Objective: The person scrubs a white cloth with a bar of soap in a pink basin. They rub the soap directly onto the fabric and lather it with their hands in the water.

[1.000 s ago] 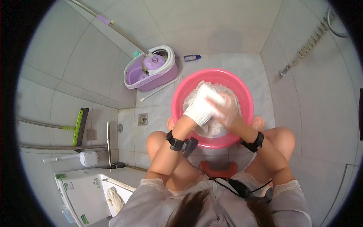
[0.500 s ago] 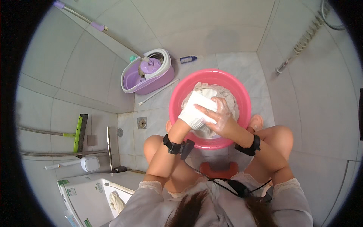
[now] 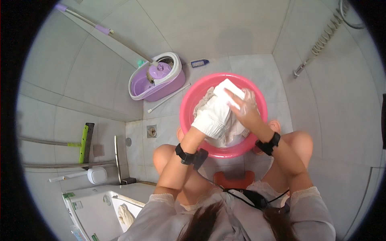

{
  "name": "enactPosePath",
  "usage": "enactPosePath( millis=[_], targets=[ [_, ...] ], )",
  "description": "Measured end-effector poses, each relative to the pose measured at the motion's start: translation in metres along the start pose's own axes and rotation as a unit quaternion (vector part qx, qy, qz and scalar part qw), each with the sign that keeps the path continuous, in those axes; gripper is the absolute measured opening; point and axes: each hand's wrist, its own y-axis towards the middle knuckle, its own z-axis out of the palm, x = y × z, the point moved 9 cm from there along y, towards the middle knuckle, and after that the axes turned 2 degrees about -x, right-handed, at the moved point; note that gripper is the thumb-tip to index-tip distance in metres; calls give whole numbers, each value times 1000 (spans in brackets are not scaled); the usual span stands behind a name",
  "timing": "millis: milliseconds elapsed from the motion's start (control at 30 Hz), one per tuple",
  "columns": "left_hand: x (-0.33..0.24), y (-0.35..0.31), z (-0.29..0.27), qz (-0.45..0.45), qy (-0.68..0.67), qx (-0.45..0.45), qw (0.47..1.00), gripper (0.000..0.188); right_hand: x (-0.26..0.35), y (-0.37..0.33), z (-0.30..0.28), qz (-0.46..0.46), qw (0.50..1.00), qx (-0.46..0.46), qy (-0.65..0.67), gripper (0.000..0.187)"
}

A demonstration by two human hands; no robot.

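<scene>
A white garment [image 3: 215, 114] is drawn over my left hand up to the wrist, so the fingers there are hidden. Its bright, flat white end [image 3: 229, 91] lies under my right hand [image 3: 244, 107]. That hand is wet with suds, its fingers bent round the white end and gripping it. Both hands are above a pink basin [image 3: 185, 116], where more pale, wet cloth [image 3: 237, 130] lies bunched. Whether anything is tucked inside the garment with my left hand cannot be seen.
A purple mop bucket [image 3: 167, 89] with a mop [image 3: 132, 47] stands at the far left, near a white rod [image 3: 169, 97]. A blue brush [image 3: 200, 63] lies behind the basin. A floor drain [image 3: 151, 131], a green squeegee [image 3: 84, 143] and an orange stool [image 3: 234, 180] also show.
My hands and the white garment have moved farther from me, slightly to the right. More of the garment is stretched out between my left wrist and right hand.
</scene>
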Motion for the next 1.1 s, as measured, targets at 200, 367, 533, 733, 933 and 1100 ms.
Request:
enactPosePath(
  millis=[200, 367, 533, 733, 933, 1100],
  targets=[
    [-4, -9, -11, 69, -73, -28, 995, 36, 46, -20, 7, -96, 993, 27, 61, 55],
    [11, -11, -8, -55, -23, 32, 998, 40, 2, 3, 13, -45, 998, -11, -48, 50],
    [36, -50, -44, -149, -224, -124, 955, 42, -95, -6, 45, 280, 814, -142, 488, 52],
    [54, -9, -2, -232, 24, -31, 972, 35, -37, -9, 34, 335, 780, -55, 525, 46],
    [28, 0, -16, -174, 39, -63, 982, 23, 46, -13, 45, -70, 994, 58, -62, 51],
    [0, 16, -36, -46, 110, -54, 991, 18, -46, -2, 68, 159, 982, 59, 77, 51]
  ],
)
